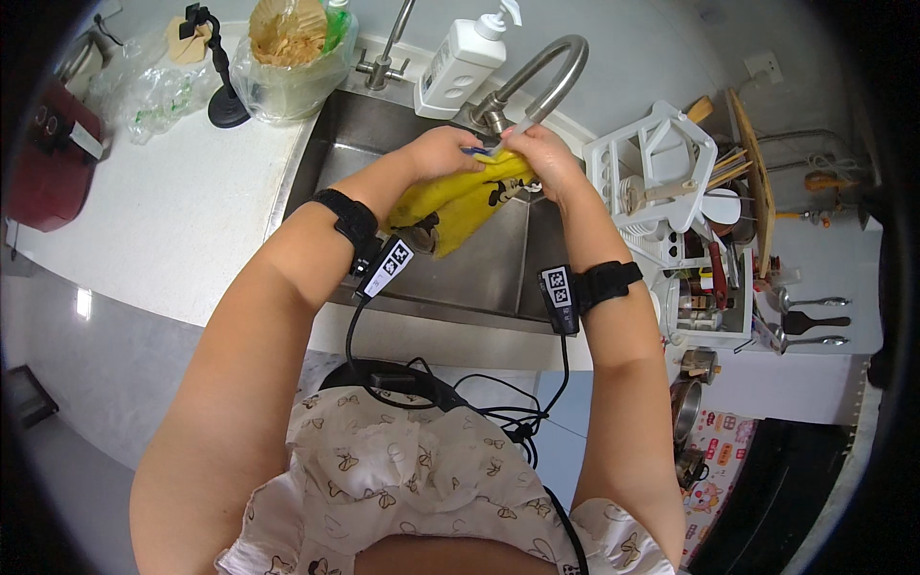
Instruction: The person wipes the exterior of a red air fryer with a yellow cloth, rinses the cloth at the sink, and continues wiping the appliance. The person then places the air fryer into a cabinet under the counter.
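Observation:
A yellow cloth [460, 208] with a cartoon mouse print hangs between my hands over the stainless steel sink [496, 280]. My left hand [445, 152] grips its upper left edge, near a small blue patch. My right hand [550, 159] holds the upper right part, right under the spout of the curved faucet [575, 61]. Water seems to run from the spout onto the cloth and my right fingers. The cloth's lower end droops free above the basin floor. Some fingertips are hidden behind the folds.
A white pump bottle [460, 68] stands behind the sink beside a smaller tap [379, 68]. Left on the counter are a bag-lined bin [287, 93], a black stand [228, 108] and a red appliance [54, 158]. A white dish rack [647, 165] stands right. Cables [503, 411] hang from my forearm straps.

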### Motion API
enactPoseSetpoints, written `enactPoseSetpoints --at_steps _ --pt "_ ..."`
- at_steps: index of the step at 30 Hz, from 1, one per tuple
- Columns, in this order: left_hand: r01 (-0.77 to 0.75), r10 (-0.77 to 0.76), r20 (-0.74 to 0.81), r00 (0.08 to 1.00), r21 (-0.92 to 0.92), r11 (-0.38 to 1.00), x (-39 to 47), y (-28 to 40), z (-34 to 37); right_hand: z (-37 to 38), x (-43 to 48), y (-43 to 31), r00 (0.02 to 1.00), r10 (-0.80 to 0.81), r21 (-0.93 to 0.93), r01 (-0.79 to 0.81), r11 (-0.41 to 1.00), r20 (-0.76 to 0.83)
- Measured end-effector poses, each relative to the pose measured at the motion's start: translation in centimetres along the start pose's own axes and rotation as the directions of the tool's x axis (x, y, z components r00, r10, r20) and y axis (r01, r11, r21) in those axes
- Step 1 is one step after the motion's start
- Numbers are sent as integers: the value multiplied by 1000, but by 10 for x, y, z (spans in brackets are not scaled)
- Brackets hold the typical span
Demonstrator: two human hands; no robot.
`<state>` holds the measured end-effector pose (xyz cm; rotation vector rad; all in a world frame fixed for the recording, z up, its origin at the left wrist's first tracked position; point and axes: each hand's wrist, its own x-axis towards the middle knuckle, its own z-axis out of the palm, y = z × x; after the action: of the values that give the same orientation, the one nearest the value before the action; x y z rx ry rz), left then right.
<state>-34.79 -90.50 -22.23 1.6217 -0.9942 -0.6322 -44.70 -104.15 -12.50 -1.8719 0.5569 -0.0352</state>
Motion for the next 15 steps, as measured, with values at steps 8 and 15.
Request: enactPoseSetpoints --at_steps 8,15 --pt "18 -18 -3 1000 -126 992 3 9 -1 -7 4 5 995 -14 -452 59 890 101" --pt "-15 24 48 999 -179 984 16 12 7 7 19 28 974 -200 -473 227 851 108"
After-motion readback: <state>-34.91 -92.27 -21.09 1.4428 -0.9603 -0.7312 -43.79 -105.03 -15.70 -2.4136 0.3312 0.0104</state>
